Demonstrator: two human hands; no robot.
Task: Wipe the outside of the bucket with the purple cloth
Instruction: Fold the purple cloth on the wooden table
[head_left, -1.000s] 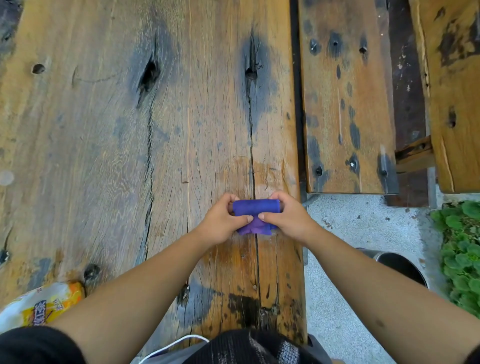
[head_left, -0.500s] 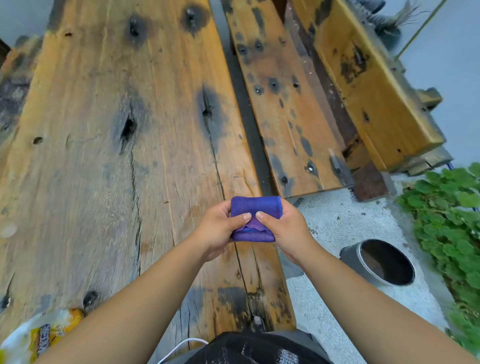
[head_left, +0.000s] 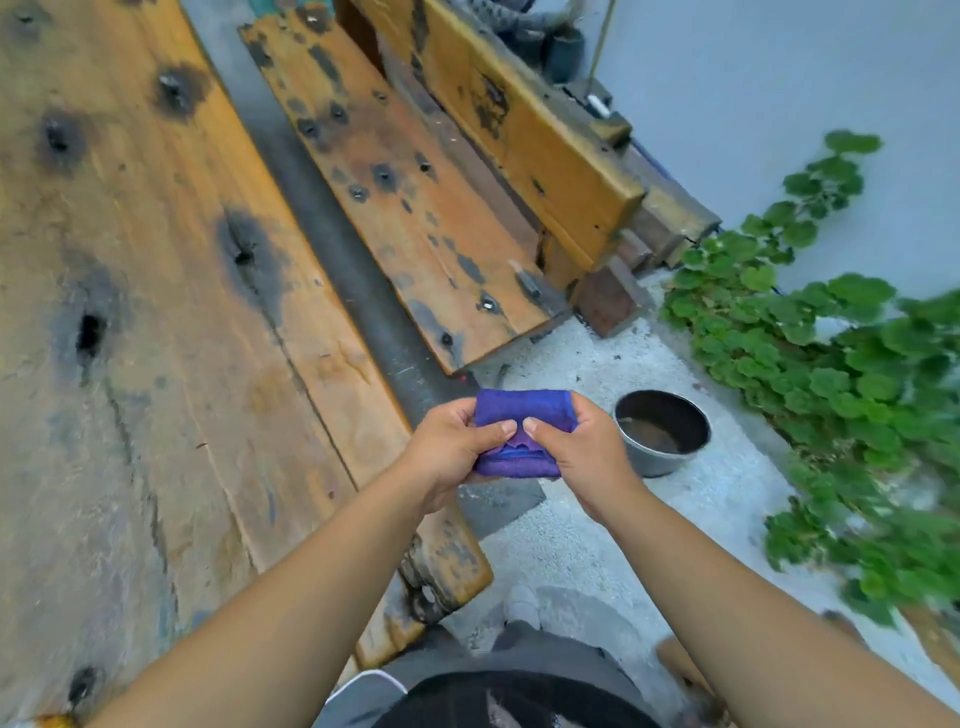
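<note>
A folded purple cloth (head_left: 523, 410) is held in mid-air between both hands, just past the right edge of the wooden table (head_left: 156, 364). My left hand (head_left: 451, 448) grips its left side and my right hand (head_left: 582, 451) grips its right side, thumbs meeting on top. A small grey metal bucket (head_left: 655, 458) with a dark inside stands upright on the concrete ground, right of my right hand and apart from it. Some brownish residue shows at its bottom.
A worn wooden bench (head_left: 415, 208) runs beside the table, with its backrest plank (head_left: 530, 130) further right. Green leafy plants (head_left: 857, 374) grow along the pale wall (head_left: 779, 78) at the right. Concrete ground (head_left: 597, 545) lies under the bucket.
Both hands have lifted the cloth off the table and carried it right, past the table edge. The view has swung right, so the bucket now sits close beside my right hand.
</note>
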